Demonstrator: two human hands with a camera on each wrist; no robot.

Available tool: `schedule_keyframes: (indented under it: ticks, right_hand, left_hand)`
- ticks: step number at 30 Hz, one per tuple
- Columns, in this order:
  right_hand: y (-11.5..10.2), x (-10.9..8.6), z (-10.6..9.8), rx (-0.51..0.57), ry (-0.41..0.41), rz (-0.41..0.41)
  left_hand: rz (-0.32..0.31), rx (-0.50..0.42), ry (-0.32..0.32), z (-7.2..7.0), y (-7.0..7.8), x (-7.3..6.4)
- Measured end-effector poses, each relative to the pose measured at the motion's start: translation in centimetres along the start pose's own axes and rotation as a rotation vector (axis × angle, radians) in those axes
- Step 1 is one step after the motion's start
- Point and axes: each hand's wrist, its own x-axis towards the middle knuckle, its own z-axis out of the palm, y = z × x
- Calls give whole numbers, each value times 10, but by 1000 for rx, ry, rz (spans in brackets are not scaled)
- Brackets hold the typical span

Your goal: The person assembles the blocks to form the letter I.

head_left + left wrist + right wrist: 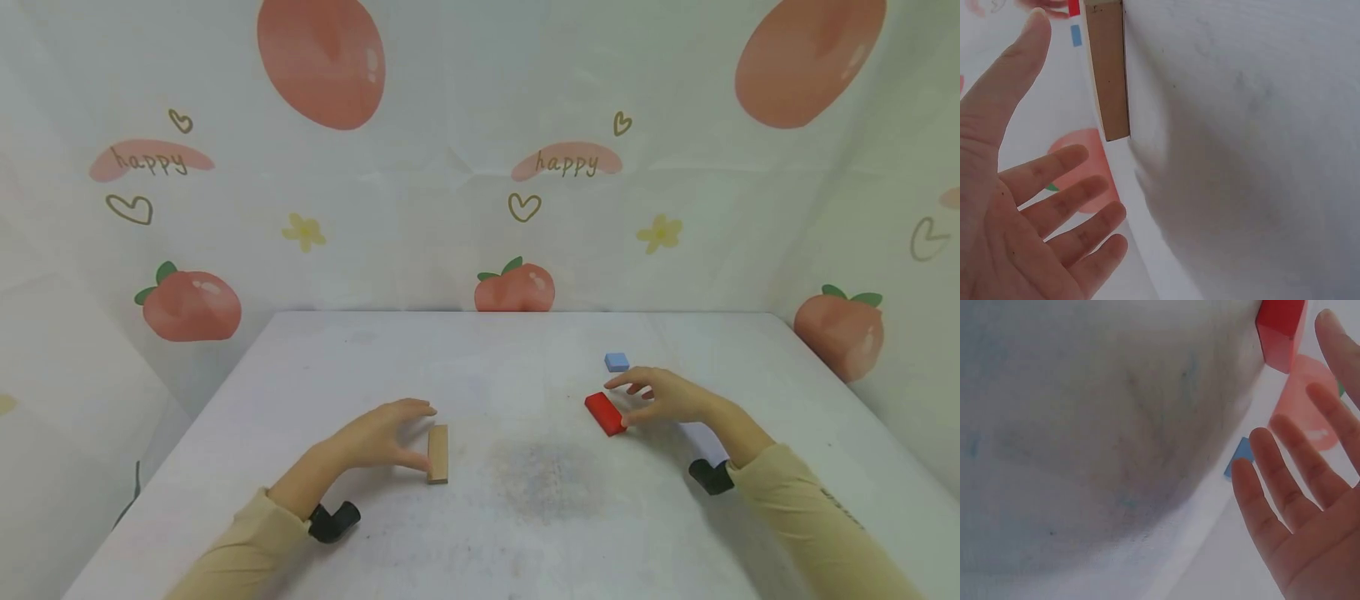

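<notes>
A plain wooden block point(438, 454), long and narrow, lies on the white table point(480, 358) left of the middle. My left hand point(382, 437) is just left of it, thumb and fingers spread apart; the left wrist view shows a gap between the fingers and the wooden block point(1109, 75). On the right lies a red block point(605, 414), set at a slant. My right hand point(667, 396) hovers at its right side, fingers spread, holding nothing. Beyond that hand sits a small blue block point(617, 362), which also shows past the fingertips in the right wrist view.
A white cloth point(420, 208) printed with peaches, hearts and flowers hangs behind the table and along both sides. A grey smudge point(547, 479) marks the tabletop between the arms. Each wrist wears a black camera mount point(335, 522).
</notes>
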Motion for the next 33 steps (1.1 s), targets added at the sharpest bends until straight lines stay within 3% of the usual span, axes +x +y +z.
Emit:
schedule_keyframes:
  ticks: [9,18,33]
  right_hand:
    - [2,2,2,-2,-21,16]
    - [3,5,1,-6,-46,17]
    - [2,7,3,12,-70,-16]
  left_hand:
    - [8,64,8,5,0,-1]
    - [-2,43,-14,8,2,-2]
    - [-5,85,-7,7,5,-4]
